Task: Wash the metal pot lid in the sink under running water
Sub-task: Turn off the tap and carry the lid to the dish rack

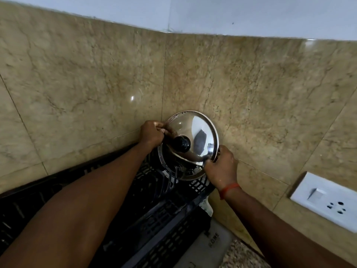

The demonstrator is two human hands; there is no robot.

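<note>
The shiny metal pot lid (201, 136) with a black knob (182, 144) stands nearly upright, its domed face toward me, leaning close to the tiled wall corner above a black dish rack (154, 209). My left hand (151, 133) grips the lid's upper left rim. At the lower right rim, my right hand (222, 167) holds the edge; a red thread circles that wrist. No sink or running water is in view.
Beige marble-look wall tiles (270, 93) fill the background. A white switch and socket plate (326, 200) sits on the right wall. A speckled granite counter (241, 256) and a pale mat (210, 242) lie below the rack.
</note>
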